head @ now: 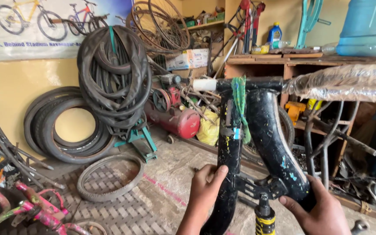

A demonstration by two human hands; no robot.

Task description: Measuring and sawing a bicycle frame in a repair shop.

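A: What stands biggest ahead of the person?
B: An upturned black bicycle frame [262,130], centre, above the floor.
A: And the 2 hands?
B: The left hand [205,185] clasps its seat tube; the right hand [323,209] grips the down tube, steadying it. Next probably calls for freeing the yellow shock [264,219].
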